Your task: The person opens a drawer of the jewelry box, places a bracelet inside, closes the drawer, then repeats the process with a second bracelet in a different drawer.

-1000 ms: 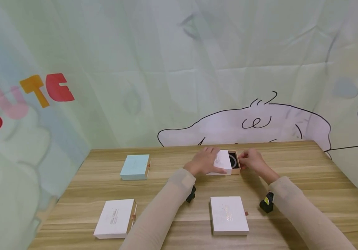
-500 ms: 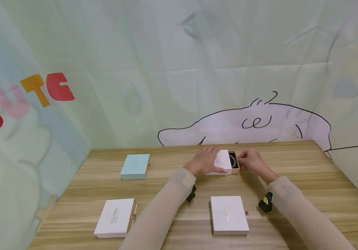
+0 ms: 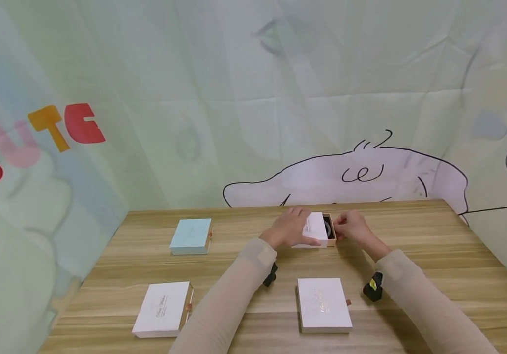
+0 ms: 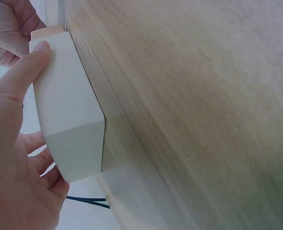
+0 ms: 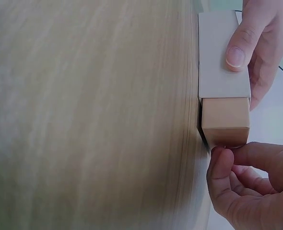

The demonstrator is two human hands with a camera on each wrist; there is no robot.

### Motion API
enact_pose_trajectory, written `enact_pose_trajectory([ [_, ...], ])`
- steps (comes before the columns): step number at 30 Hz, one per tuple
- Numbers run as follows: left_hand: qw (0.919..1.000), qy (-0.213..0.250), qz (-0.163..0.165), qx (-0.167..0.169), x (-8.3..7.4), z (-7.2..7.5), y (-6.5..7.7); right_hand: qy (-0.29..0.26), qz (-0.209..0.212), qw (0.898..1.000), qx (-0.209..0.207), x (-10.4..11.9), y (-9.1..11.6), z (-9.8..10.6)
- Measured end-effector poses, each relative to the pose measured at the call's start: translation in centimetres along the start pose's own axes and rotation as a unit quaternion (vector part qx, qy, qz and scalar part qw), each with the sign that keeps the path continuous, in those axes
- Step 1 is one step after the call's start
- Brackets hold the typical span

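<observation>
A white drawer box (image 3: pixel 315 227) lies near the back of the table, its tan inner drawer (image 5: pixel 225 115) sticking out a little on the right. Inside the drawer, part of a grey ring shape shows against black lining in the head view. My left hand (image 3: pixel 290 228) grips the white sleeve, thumb on the near side wall and fingers along the opposite side. At the drawer's outer end, thumb and forefinger of my right hand (image 3: pixel 352 227) pinch together against the end face. Whatever pull tab sits between those fingertips is hidden.
A light blue box (image 3: pixel 191 236) stands at the back left of the wooden table (image 3: pixel 244 275). Two more white boxes lie nearer, one white box (image 3: pixel 163 309) at left and another white box (image 3: pixel 324 304) at centre right, with small brown tabs. A printed curtain (image 3: pixel 253 123) hangs behind.
The drawer has slid slightly leftward into its sleeve, so less of its inside shows. My right hand has moved left with it; my left hand has stayed put.
</observation>
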State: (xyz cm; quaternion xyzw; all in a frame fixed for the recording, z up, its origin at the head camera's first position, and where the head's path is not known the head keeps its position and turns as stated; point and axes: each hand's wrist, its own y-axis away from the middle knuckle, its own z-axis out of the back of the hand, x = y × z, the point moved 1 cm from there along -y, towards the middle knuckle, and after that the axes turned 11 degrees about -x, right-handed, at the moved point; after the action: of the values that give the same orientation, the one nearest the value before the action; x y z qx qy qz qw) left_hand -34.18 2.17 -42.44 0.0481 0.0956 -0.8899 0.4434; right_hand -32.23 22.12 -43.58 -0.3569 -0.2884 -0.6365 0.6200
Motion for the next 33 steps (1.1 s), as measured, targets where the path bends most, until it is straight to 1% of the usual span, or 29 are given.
enact_pose_trajectory([
  [4,1.0000,0.000,0.002,0.000,0.0,0.1,0.0,-0.005,0.000,1.000,0.001,0.1,0.0,-0.2],
  [8,1.0000,0.000,0.004,-0.001,0.0,0.0,0.1,-0.013,-0.010,1.000,-0.001,0.1,-0.1,-0.4],
  [18,1.0000,0.006,0.004,-0.006,0.1,-0.3,-0.1,-0.029,-0.011,0.999,-0.005,0.1,-0.2,-0.8],
  [24,0.9999,0.006,0.002,-0.011,0.2,-0.4,-0.1,-0.042,-0.006,0.999,-0.001,0.3,-0.2,-1.1],
  [33,0.9999,0.009,0.000,-0.014,0.2,-0.4,-0.1,-0.039,0.004,0.999,-0.002,0.4,-0.2,-1.3],
])
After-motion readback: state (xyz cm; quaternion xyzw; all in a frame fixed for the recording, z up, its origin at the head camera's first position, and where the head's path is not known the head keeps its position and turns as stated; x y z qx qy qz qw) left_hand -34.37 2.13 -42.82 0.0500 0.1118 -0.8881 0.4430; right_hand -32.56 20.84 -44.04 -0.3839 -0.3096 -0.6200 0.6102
